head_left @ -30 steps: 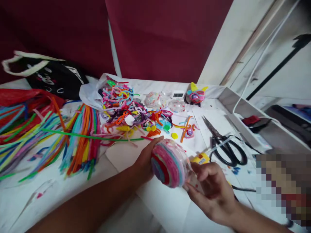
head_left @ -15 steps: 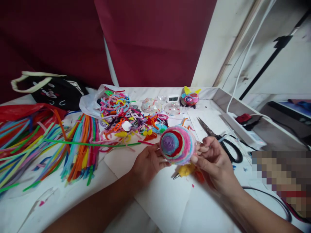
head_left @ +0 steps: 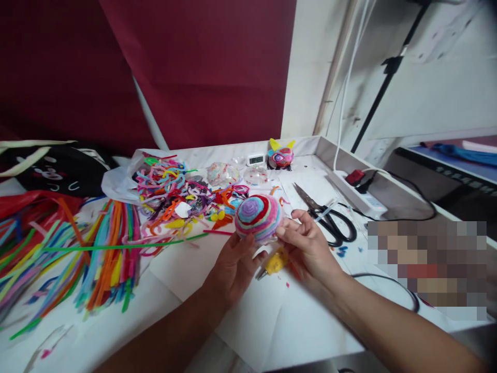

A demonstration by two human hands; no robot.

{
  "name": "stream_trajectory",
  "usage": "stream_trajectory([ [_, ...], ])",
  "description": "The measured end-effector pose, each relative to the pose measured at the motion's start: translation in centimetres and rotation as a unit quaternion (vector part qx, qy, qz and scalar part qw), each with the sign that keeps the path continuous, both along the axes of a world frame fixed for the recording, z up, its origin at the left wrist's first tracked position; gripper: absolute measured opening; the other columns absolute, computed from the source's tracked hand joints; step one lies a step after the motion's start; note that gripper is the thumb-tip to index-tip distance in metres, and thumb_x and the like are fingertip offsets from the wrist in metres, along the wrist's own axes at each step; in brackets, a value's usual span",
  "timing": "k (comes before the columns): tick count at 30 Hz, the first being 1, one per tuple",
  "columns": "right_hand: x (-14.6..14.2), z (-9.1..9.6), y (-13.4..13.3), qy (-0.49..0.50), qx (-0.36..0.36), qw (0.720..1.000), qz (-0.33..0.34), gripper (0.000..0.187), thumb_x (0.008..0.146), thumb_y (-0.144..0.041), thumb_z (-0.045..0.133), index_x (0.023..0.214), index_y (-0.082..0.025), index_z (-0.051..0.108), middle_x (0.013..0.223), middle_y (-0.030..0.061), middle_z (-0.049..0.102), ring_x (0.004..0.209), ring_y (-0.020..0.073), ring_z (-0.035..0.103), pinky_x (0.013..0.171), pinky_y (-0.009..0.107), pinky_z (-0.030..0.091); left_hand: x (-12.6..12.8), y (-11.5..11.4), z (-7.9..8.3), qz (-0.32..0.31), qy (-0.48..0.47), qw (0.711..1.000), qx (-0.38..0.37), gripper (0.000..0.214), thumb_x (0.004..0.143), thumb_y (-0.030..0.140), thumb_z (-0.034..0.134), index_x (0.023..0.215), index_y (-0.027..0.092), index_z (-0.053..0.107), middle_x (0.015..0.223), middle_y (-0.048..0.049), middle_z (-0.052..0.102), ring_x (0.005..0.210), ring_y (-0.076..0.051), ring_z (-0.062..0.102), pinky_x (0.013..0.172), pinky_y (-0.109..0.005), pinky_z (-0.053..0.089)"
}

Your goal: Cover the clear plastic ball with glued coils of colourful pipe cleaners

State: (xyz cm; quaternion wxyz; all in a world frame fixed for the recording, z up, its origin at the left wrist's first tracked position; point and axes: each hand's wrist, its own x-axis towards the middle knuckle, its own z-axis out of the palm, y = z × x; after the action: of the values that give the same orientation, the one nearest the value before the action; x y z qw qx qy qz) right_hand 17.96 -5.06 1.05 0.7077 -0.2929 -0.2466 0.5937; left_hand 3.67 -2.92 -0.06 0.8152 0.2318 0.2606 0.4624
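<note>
Both hands hold a ball [head_left: 267,213] covered in coiled pipe cleaners, with a purple centre ringed by blue, red and pink. My left hand [head_left: 233,264] grips its lower left side, thumb against the near face. At its right edge, the thumb and fingers of my right hand [head_left: 305,243] are closed on it. The coil's centre faces up and toward me. Below the ball, a yellow glue gun [head_left: 276,262] with a metal nozzle lies on white paper, partly hidden by my right hand. Black-handled scissors [head_left: 324,215] lie open beyond that hand.
Pipe cleaners in bundles [head_left: 111,254] spread across the left, with a tangled heap [head_left: 166,181] behind. Clear plastic half-shells [head_left: 223,174], a small digital clock [head_left: 255,160] and a yellow-eared ball figure [head_left: 281,155] stand at the back. A power strip [head_left: 359,194] runs along the right wall.
The view has turned to the right. The ball has tilted, so its purple centre sits nearer the top, and my left thumb now shows on its near side. Both hands still hold it.
</note>
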Motion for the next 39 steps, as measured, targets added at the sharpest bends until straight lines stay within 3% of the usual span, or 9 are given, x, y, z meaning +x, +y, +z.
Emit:
stream_trajectory([
  [7,0.2,-0.2,0.2,0.019,-0.007,1.0,-0.015,0.048,0.061,-0.011,0.083,0.091,-0.025,0.048,0.066,-0.0053,0.07,0.06,0.0114,0.066,0.062,0.022,0.054,2.1,-0.4,0.8,0.063,0.005,0.998,0.005,0.036,0.063,0.012,0.085,0.093,0.022,0.068,0.091,0.0015,0.071,0.079,-0.011,0.063,0.069,-0.024,0.049],
  [12,0.1,-0.3,0.1,0.027,-0.005,0.999,-0.024,0.051,0.062,-0.013,0.085,0.094,-0.026,0.048,0.067,-0.0066,0.07,0.061,0.0124,0.068,0.061,0.022,0.055,2.6,-0.1,1.1,0.072,0.009,0.997,0.009,0.026,0.062,0.012,0.085,0.08,0.017,0.067,0.079,0.0025,0.07,0.07,-0.008,0.062,0.062,-0.02,0.048],
  [25,0.4,-0.1,0.2,0.055,-0.02,0.998,-0.002,0.039,0.066,-0.013,0.083,0.095,-0.022,0.058,0.07,-0.0047,0.071,0.062,0.0112,0.068,0.062,0.025,0.062,1.6,0.6,1.5,0.07,0.014,0.997,-0.003,0.025,0.062,0.01,0.084,0.078,0.015,0.066,0.078,0.0015,0.072,0.066,-0.007,0.063,0.059,-0.018,0.049],
  [33,0.7,0.1,0.3,0.074,-0.025,0.997,0.005,0.043,0.06,-0.01,0.087,0.09,-0.022,0.058,0.067,-0.0064,0.07,0.062,0.0107,0.069,0.06,0.022,0.061,1.7,0.6,2.1,0.058,-0.003,0.998,0.013,0.025,0.063,0.014,0.085,0.08,0.016,0.067,0.082,0.0005,0.072,0.071,-0.009,0.064,0.065,-0.021,0.05],
  [39,0.5,0.0,0.3,0.08,-0.003,0.997,0.008,0.041,0.063,-0.008,0.085,0.09,-0.023,0.058,0.07,-0.0058,0.07,0.064,0.0094,0.068,0.067,0.022,0.062,3.1,0.0,2.4,0.099,-0.009,0.994,0.044,0.027,0.069,0.016,0.081,0.089,0.02,0.065,0.09,0.002,0.07,0.086,-0.012,0.064,0.075,-0.025,0.049],
])
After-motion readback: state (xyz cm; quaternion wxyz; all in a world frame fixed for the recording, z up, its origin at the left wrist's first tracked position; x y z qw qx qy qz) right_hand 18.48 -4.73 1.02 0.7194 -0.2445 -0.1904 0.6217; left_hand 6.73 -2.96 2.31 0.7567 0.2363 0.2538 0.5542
